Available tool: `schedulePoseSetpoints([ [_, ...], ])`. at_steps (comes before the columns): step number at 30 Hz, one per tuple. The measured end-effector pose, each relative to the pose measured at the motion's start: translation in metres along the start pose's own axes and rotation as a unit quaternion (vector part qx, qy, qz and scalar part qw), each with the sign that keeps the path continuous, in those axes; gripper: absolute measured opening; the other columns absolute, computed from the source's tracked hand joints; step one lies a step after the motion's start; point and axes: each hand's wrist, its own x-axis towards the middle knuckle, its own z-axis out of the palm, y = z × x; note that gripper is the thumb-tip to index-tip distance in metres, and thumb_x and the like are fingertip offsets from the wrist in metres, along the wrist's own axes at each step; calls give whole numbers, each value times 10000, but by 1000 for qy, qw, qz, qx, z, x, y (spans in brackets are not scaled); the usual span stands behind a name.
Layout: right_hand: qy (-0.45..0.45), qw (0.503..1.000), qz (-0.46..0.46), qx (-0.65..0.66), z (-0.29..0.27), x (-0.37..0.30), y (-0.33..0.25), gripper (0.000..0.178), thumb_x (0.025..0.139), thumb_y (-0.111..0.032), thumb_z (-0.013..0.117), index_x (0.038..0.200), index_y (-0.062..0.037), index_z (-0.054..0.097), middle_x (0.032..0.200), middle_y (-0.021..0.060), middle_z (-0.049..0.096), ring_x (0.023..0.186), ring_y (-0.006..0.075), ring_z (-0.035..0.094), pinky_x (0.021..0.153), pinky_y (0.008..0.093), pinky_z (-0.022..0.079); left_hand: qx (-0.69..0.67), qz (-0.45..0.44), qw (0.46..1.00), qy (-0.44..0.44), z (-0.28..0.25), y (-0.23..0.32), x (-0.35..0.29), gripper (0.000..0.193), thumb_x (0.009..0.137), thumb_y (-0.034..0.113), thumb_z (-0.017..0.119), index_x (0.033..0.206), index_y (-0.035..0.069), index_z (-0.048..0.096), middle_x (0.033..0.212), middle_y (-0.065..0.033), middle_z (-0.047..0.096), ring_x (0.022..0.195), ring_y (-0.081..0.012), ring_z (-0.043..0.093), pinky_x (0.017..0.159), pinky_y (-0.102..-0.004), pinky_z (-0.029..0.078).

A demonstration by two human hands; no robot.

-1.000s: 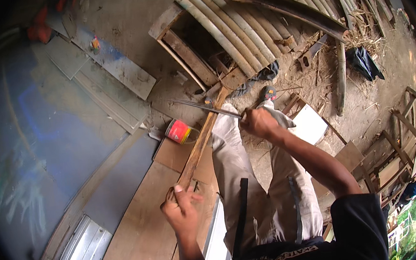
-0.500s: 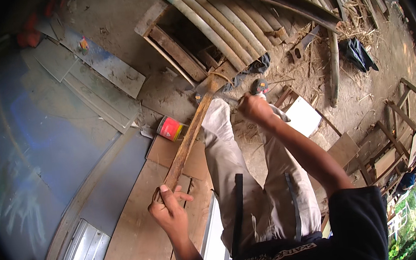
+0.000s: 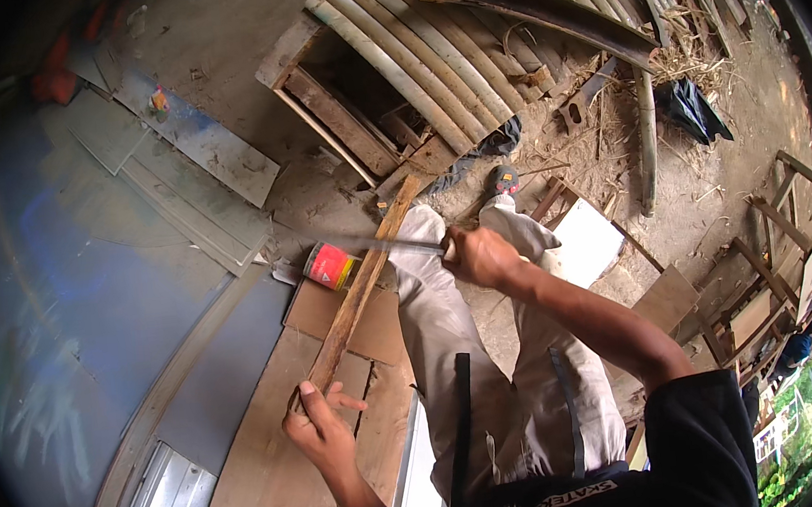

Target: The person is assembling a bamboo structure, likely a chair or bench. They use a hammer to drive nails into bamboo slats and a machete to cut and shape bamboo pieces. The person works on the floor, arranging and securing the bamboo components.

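Observation:
My left hand (image 3: 324,432) pinches the near end of a long brown wooden strip (image 3: 354,302), its other fingers partly spread. The strip slants away to the right, its far end close to the wooden box frame on the floor. My right hand (image 3: 483,258) is wrapped round the handle of a long-bladed knife, like a machete (image 3: 420,245). Its thin blade points left and crosses the strip around its upper half, blurred toward the tip. Whether the edge touches the wood I cannot tell.
A red and yellow can (image 3: 330,265) stands just left of the strip, by brown boards (image 3: 248,435). Ahead is a wooden box frame (image 3: 339,113) next to a row of bamboo poles (image 3: 417,67). A white panel (image 3: 589,241) lies right of my legs.
My right hand has come down and left, and the knife blade now lies across the strip. The strip's far end has shifted slightly; my left hand keeps its hold.

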Motion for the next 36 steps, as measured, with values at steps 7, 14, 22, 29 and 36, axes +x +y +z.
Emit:
schedulePoseSetpoints([
  [7,109,992,60,-9,-3,5,18,319,844,-261,566,929,15,701,827,306,677,796,471,689,727,501,579,0,66,998,-15,1,3,0,534,1069,292,362,721,-62,558,492,-137,587,384,-165,508,883,-374,551],
  [14,116,989,90,32,3,3,24,277,841,-241,590,928,1,692,855,319,672,843,456,690,758,512,566,8,47,999,-2,1,8,-1,507,1050,236,358,815,-140,605,512,-142,609,493,-176,568,868,-402,564],
  [22,46,998,48,-10,3,12,12,342,835,-250,627,1069,-2,658,919,276,698,906,419,698,805,492,567,3,73,997,-5,6,12,-4,492,1056,299,384,874,-94,620,533,-154,615,396,-156,529,595,-277,506],
  [29,127,983,131,34,2,19,17,344,836,-260,606,1063,-8,665,956,305,687,944,437,684,860,490,547,-14,-14,999,38,3,11,4,541,1050,300,397,740,-81,624,522,-144,622,440,-157,561,498,-269,451],
  [36,205,967,149,39,2,5,21,380,852,-305,608,1078,0,636,908,310,682,887,479,673,833,524,538,-23,-20,999,37,-1,8,12,529,1047,326,410,818,-94,634,563,-143,643,424,-140,555,411,-230,380],
])
